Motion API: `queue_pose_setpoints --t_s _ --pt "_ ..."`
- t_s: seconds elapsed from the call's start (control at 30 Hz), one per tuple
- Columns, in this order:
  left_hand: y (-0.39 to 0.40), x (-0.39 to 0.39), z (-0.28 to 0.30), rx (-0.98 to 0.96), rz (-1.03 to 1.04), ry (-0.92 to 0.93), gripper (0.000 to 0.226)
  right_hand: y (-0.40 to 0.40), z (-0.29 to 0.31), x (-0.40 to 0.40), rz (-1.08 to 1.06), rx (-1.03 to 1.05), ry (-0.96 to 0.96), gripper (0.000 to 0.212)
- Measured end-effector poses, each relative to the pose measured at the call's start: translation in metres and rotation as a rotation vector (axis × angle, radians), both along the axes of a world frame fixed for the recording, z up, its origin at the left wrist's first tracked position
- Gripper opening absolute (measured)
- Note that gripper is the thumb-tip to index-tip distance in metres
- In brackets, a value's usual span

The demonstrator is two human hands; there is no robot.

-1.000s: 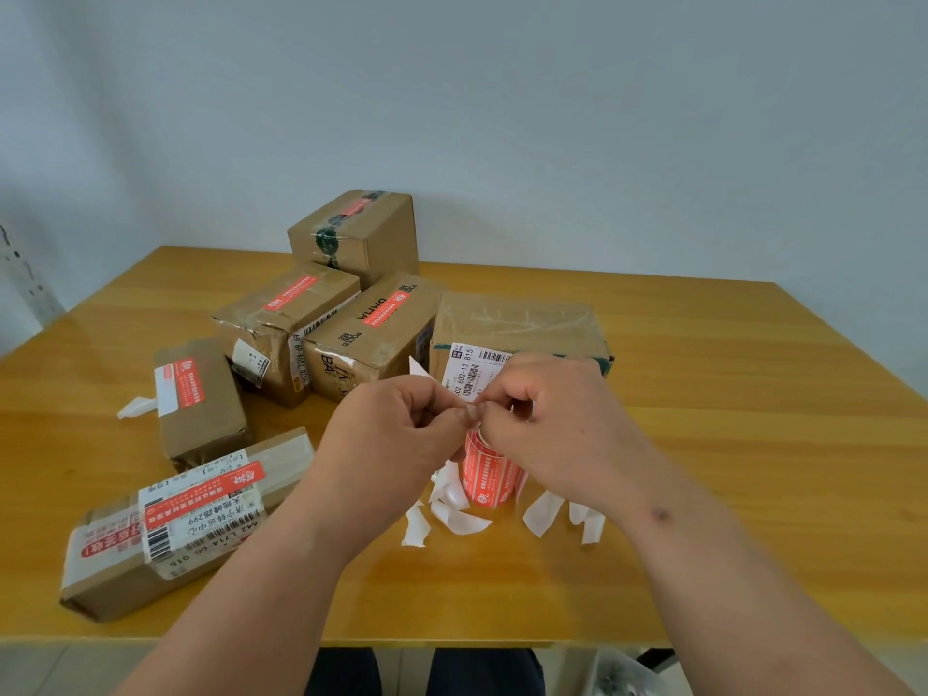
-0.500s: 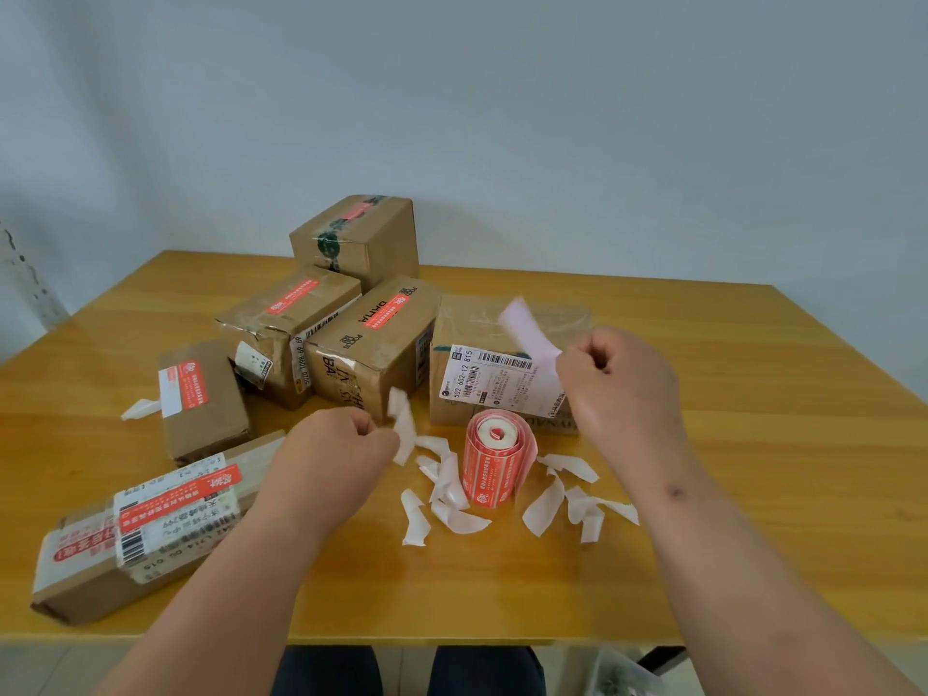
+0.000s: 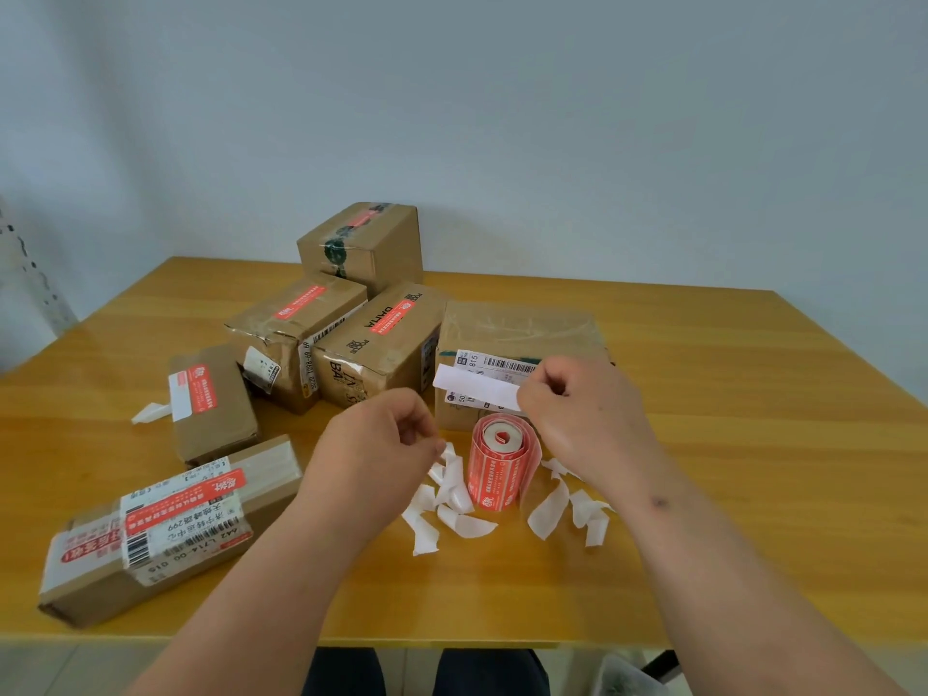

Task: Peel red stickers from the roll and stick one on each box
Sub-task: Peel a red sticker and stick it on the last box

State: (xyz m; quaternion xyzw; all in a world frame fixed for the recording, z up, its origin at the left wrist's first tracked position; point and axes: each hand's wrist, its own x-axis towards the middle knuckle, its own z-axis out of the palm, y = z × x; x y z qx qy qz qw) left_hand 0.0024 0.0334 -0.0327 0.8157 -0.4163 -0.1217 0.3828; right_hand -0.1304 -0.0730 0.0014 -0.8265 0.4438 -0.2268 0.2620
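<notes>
Six brown cardboard boxes counted on the yellow wood-grain desk [image 3: 728,444], all rectangular, most creased and glossy with clear tape. Found red stickers already on five: the tall box [image 3: 361,243] at the back with dark green tape, the crumpled box [image 3: 296,334], the printed box [image 3: 381,344] beside it, the small flat box [image 3: 213,399], and the long box [image 3: 165,524] nearest the front-left edge. Saw no red sticker on the visible faces of the sixth, the wide box [image 3: 522,329], only a white barcode label on its front.

Noted the sticker roll [image 3: 497,464] standing on end just in front of that wide box, red printed outside, white core, loose tail curling round. Around its foot, curled white backing scraps [image 3: 452,499], thin and papery; one more scrap [image 3: 150,411] apart, by the small flat box.

Right hand [image 3: 587,414]: fingers curled, pinching one end of a white strip [image 3: 477,389] held flat before the barcode label; only its white side shown, so could not confirm it as a sticker. Left hand [image 3: 371,454]: fingers curled, tips close together above the scraps; could not tell whether anything was pinched there.

Below the desk edge, dark trousers and a pale bin [image 3: 622,675], both cut off.
</notes>
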Motion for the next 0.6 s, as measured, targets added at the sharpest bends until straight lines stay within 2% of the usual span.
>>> queue_pose_setpoints --t_s 0.1,0.2,0.3,0.37,0.43,0.53,0.6 --pt "0.002 -0.008 0.004 -0.289 -0.043 -0.107 0.017 0.003 0.003 0.003 0.025 0.020 -0.023 0.026" --pt "-0.003 -0.011 0.000 -0.311 -0.143 -0.290 0.034 0.007 0.006 0.007 0.073 0.075 -0.048 0.025" --pt "-0.006 -0.010 -0.002 -0.334 -0.131 -0.387 0.021 0.013 0.011 0.005 0.147 0.176 -0.109 0.020" --pt "-0.005 -0.010 -0.002 -0.381 -0.103 -0.377 0.013 0.014 0.014 0.002 0.210 0.214 -0.148 0.019" --pt "-0.003 -0.011 0.002 -0.426 -0.033 -0.141 0.011 0.012 0.012 0.000 0.213 0.219 -0.198 0.020" --pt "-0.003 -0.011 0.013 -0.521 0.038 0.545 0.011 0.007 0.007 0.002 0.173 0.258 -0.220 0.019" --pt "-0.005 -0.010 0.017 -0.597 0.027 0.901 0.011 0.007 0.003 0.004 0.224 0.300 -0.173 0.021"
